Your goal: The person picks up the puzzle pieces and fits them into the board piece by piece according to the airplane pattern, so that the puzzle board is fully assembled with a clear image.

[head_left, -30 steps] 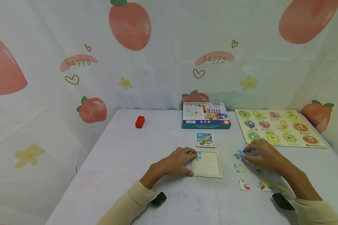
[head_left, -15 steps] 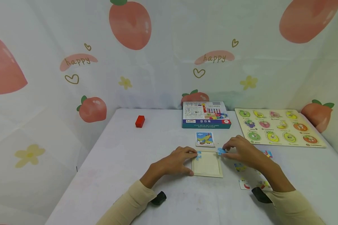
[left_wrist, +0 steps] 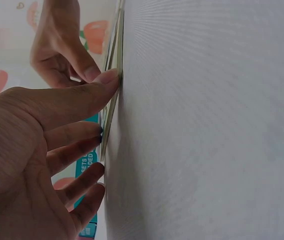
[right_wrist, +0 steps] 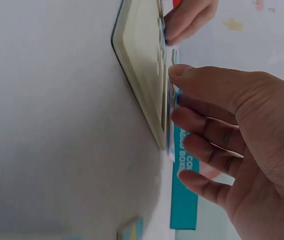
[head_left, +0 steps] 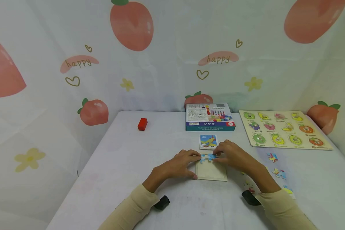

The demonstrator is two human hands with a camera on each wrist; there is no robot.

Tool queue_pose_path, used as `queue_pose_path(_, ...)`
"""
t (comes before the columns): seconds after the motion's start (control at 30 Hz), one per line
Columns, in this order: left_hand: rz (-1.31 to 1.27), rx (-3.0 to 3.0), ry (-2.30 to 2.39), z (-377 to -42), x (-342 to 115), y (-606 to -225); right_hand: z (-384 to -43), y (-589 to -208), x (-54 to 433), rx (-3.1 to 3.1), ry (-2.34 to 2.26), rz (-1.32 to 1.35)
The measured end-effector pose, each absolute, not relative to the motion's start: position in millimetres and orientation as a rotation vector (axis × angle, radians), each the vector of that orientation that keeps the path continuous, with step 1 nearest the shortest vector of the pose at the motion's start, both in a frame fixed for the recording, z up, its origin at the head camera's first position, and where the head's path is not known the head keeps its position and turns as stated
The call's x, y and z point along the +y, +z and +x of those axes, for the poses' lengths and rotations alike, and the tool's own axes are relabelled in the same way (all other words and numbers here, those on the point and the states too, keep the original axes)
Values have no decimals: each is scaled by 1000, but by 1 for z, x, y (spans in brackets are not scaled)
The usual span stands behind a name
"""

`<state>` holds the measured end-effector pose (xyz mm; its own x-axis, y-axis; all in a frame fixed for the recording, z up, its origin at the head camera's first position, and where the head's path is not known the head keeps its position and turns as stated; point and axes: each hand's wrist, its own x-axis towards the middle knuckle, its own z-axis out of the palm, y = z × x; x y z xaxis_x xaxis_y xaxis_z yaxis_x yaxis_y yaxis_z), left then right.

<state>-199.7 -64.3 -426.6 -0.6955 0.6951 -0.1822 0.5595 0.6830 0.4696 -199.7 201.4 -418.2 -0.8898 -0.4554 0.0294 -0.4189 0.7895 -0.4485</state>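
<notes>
A shallow wooden puzzle tray (head_left: 211, 172) lies flat on the white table. In its upper left corner sits a blue jigsaw piece (head_left: 202, 158), which the fingertips of my left hand (head_left: 181, 164) touch. The left thumb rests at the tray's lower left edge, fingers fairly straight. My right hand (head_left: 233, 156) pinches another blue jigsaw piece (head_left: 211, 157) between thumb and fingers, over the tray's upper part beside the first piece. In the right wrist view that held piece is seen edge-on. Just behind the tray lies an airplane picture card (head_left: 208, 141).
Several loose jigsaw pieces (head_left: 279, 173) lie to the right, partly hidden by the right forearm. Behind stand a toy box (head_left: 210, 118) and a fruit puzzle board (head_left: 281, 129). A red block (head_left: 142, 124) is at the back left. A printed cloth hangs behind the table.
My right hand has carried the blue jigsaw piece leftward from the loose pieces to above the tray. The left hand has stayed in place.
</notes>
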Motion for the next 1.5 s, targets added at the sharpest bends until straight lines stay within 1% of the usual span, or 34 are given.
queue_pose_path(0.13,991,2547,550,-200,-64,-426,-200,-419,197,2896,-694,-736)
queue_pose_path(0.57,1001,2548,531,-200,-62,-425,-203,-423,196,2847,-723,-656)
queue_pose_path(1.3,994,2545,570,-200,-60,-423,-202,-421,191,2841,-671,-634)
queue_pose_path(1.5,1035,2512,591,-199,-60,-422,-202,-424,189,2858,-687,-649)
